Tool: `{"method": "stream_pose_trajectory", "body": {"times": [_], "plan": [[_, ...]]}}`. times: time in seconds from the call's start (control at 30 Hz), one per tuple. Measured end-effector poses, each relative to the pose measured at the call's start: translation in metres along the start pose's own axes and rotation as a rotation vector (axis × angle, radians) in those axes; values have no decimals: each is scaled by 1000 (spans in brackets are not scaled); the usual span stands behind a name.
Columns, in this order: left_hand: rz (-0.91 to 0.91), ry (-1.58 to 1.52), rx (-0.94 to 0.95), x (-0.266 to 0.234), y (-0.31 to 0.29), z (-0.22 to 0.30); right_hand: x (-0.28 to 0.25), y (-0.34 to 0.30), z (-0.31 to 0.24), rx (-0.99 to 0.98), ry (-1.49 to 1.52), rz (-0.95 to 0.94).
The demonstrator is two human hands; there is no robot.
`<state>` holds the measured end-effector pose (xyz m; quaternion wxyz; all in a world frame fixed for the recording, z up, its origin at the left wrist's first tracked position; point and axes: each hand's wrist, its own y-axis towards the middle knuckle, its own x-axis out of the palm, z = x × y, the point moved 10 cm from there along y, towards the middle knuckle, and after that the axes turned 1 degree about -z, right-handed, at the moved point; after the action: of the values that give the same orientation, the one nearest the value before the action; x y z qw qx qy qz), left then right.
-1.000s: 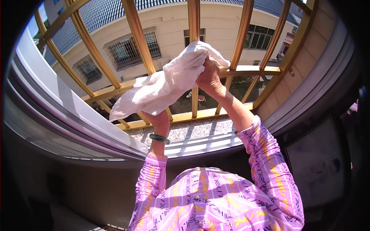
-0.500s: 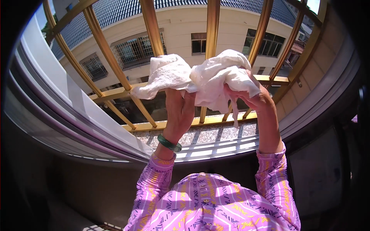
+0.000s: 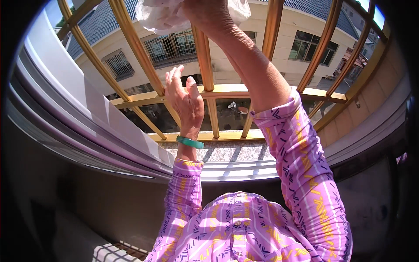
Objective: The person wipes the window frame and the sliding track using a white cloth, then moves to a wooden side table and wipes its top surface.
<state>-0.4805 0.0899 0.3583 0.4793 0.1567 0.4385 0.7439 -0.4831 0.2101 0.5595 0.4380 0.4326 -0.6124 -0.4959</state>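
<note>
My right hand (image 3: 205,15) is raised to the top of the view and grips a bunched white cloth (image 3: 159,15), partly cut off by the upper edge. My left hand (image 3: 185,100) hangs lower with fingers apart and nothing in it, in front of the golden window bars (image 3: 205,65). A green bangle (image 3: 190,142) sits on my left wrist. Both arms wear pink patterned sleeves.
A golden metal grille spans the open window, with a horizontal rail (image 3: 262,91) across its middle. A speckled stone sill (image 3: 235,153) and white window track (image 3: 235,170) lie below. The sliding frame (image 3: 78,113) runs along the left. A beige building (image 3: 270,48) stands outside.
My left hand has let go of the cloth and dropped lower with fingers spread. My right hand has lifted the bunched cloth higher, to the top edge of the view.
</note>
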Motion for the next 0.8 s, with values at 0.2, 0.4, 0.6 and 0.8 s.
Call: {"method": "stream_pose_trajectory", "body": {"times": [0.2,0.4,0.6,0.8], "plan": [[-179,350,220,23,-13,-21,-24,-141,43,496,-576,-350],[-281,465,374,26,-19,-11,-58,-210,-16,221,-826,-679],[-275,455,268,19,-16,-15,-136,-233,-53,346,-854,-804],[-229,482,296,23,-17,-2,-290,-170,-65,605,-394,146]]}}
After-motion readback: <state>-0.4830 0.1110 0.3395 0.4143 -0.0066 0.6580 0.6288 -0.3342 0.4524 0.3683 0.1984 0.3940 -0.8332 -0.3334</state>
